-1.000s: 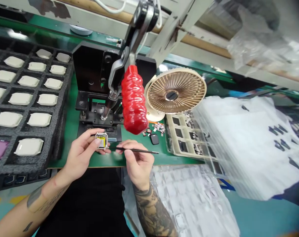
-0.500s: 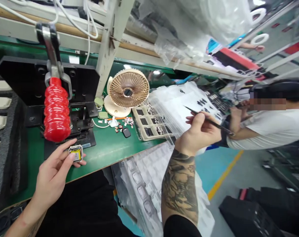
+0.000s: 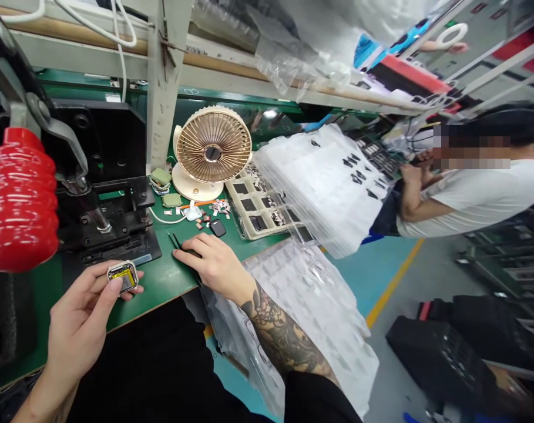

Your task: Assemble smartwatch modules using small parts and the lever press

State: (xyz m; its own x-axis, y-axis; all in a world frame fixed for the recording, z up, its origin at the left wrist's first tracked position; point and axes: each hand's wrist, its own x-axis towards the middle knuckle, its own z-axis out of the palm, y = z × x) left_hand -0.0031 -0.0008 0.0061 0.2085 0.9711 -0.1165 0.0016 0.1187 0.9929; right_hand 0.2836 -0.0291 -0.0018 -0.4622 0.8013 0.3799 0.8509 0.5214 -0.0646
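My left hand [image 3: 79, 320] pinches an open watch case [image 3: 123, 277] between thumb and fingers, near the bench's front edge. A yellow-edged part shows inside the case. My right hand [image 3: 216, 264] has its fingers closed on dark tweezers [image 3: 175, 239], whose tips point up and left over the green bench [image 3: 172, 273]. A gap lies between the tweezers and the watch case. Beyond my right hand are a small black square piece [image 3: 217, 228] and scattered small parts [image 3: 220, 207].
A press with a red handle [image 3: 20, 200] stands at the left. Behind are a beige fan [image 3: 214, 150] and a compartment tray [image 3: 267, 233]. Plastic trays [image 3: 311, 176] stick out at the right. Another person [image 3: 478, 194] sits farther right.
My right hand has swung left and down with the tweezers, from over the plastic trays to over the bench. The press handle appears farther left and larger as the view shifted. The press arm looks raised differently.
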